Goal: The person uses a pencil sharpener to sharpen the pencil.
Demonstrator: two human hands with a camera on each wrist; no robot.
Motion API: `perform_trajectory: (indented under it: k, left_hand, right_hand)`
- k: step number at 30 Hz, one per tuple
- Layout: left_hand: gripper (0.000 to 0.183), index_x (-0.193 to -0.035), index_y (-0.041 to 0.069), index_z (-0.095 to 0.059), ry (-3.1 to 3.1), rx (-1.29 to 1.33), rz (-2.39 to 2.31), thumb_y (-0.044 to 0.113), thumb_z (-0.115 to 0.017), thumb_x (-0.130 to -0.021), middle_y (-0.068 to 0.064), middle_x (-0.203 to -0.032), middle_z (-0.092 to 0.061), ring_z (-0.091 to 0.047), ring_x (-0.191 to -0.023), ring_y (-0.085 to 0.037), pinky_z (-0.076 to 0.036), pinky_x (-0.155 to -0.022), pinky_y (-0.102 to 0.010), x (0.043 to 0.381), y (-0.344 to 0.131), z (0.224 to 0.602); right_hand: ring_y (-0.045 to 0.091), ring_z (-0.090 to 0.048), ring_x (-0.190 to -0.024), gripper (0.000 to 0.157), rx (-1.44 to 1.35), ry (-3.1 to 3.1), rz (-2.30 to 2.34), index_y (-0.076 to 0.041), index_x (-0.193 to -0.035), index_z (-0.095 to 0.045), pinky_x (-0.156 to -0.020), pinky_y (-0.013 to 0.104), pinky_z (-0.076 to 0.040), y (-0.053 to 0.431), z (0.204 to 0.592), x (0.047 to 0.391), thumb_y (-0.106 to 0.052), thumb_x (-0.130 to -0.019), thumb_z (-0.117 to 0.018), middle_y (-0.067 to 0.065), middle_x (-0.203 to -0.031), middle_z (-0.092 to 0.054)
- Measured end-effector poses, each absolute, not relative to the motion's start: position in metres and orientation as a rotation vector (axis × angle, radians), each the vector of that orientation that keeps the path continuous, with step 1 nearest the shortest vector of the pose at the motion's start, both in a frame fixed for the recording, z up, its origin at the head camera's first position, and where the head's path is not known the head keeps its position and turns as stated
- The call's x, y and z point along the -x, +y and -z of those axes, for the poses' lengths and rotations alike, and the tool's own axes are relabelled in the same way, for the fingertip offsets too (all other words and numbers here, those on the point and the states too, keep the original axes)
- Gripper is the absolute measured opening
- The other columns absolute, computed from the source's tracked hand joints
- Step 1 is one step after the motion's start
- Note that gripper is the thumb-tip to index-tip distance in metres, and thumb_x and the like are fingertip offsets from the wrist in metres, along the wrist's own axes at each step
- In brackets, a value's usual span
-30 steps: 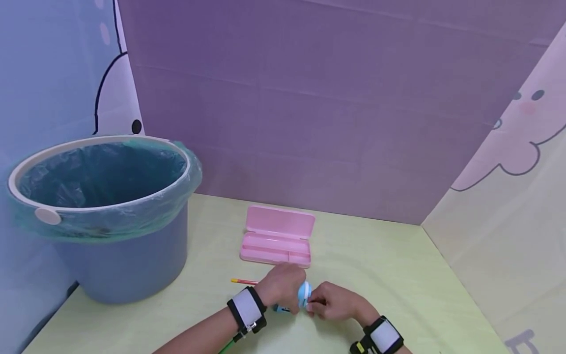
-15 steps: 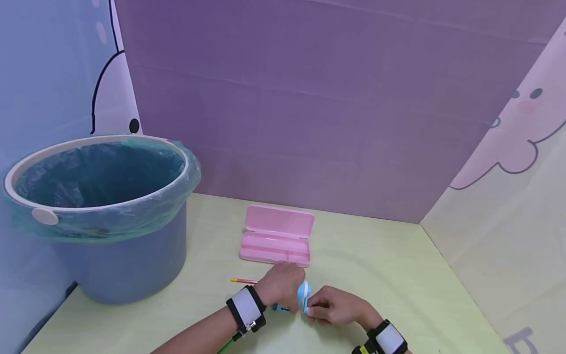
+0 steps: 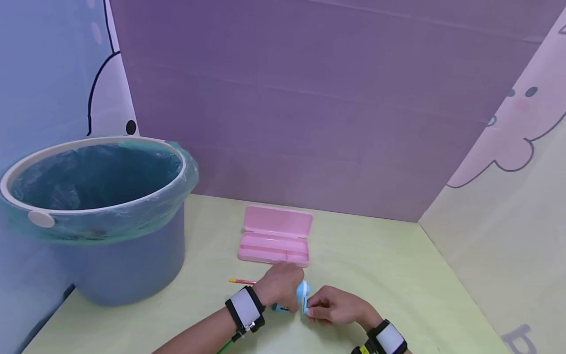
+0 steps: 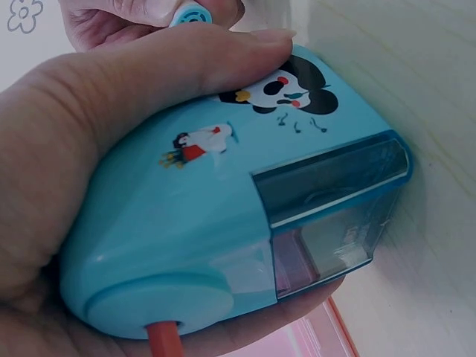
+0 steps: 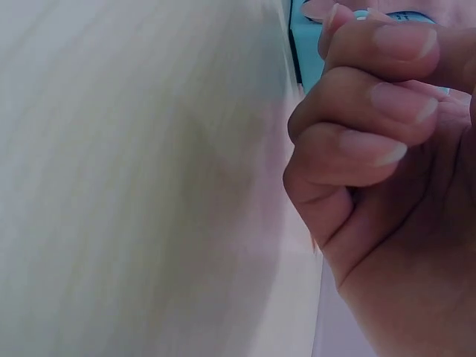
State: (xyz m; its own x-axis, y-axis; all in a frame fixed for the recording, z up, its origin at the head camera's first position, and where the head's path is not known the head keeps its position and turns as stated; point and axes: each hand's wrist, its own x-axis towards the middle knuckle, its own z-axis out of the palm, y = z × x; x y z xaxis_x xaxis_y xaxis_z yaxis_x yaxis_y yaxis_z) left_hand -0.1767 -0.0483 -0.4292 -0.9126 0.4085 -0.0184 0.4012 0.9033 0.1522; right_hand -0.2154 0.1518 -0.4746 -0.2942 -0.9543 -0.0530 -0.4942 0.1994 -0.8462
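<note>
Two hands on one sharpener (image 4: 171, 216): the left hand (image 3: 279, 285) is wrapped round the body, thumb over the top, and the right hand (image 3: 333, 306) is pinching the crank's knob (image 4: 192, 15). Pencil (image 3: 240, 281) sticks out the other end, no fingers on it that I can see. It's all down near the table (image 3: 376, 255), just in front of the open pink case (image 3: 278, 220), bin (image 3: 132, 275) well off left. My worry: if that left grip slackens mid-turn, the body could twist, and an unheld pencil might back out. Versus a second ago, the right hand sits slightly lower; left hand and case look unchanged.
</note>
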Motion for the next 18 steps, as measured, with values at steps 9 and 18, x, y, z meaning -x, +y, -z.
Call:
perform_trajectory:
  k: [9, 18]
  left_hand:
    - [0.040, -0.068, 0.017, -0.054, 2.993, -0.646, -0.263, 0.028, -0.091, -0.056, 0.008, -0.061, -0.048, -0.046, -0.057, -0.011, -0.037, -0.055, -0.023, 0.1752, -0.0470, 0.4296]
    - [0.041, -0.068, 0.017, -0.054, 3.018, -0.618, -0.249, 0.028, -0.091, -0.055, 0.008, -0.062, -0.049, -0.047, -0.058, -0.011, -0.038, -0.056, -0.023, 0.1737, -0.0488, 0.4276]
  right_hand:
    - [0.002, -0.034, -0.046, 0.031, 1.226, 1.854, 1.020, 0.001, -0.080, -0.060, -0.046, 0.016, -0.028, 0.1545, 0.4751, 0.2140, -0.017, -0.103, -0.049, -0.003, -0.055, -0.039]
    - [0.002, -0.033, -0.045, 0.032, 1.273, 1.832, 1.029, 0.002, -0.079, -0.058, -0.044, 0.016, -0.027, 0.1535, 0.4692, 0.2131, -0.016, -0.104, -0.048, 0.000, -0.054, -0.038]
